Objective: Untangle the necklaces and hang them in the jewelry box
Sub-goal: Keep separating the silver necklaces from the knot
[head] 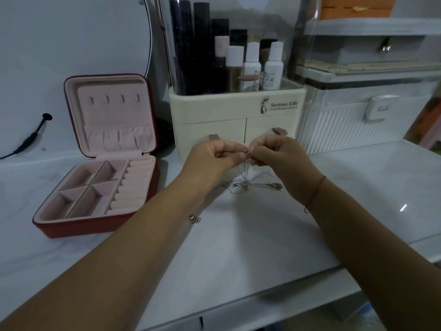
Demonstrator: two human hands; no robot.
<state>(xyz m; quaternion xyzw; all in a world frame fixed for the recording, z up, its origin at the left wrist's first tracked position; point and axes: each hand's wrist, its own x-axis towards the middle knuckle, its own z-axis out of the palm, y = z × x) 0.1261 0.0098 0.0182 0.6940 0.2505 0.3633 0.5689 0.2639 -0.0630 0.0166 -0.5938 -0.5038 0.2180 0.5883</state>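
The necklaces (253,186) are pinched between the left grip (212,156) and the right grip (279,156), with tangled chain hung below the grip onto the counter (238,235). The open jewelry box (95,222) is set well left of it.

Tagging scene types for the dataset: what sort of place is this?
Probably a home vanity or dressing table: a cosmetics organizer stocked with bottles, an open pink-lined jewelry box, and thin necklaces.

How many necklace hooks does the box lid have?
4 hooks, in one row across the upper part of the open lid: leftmost, second, third, rightmost. All are bare; none seems hidden.
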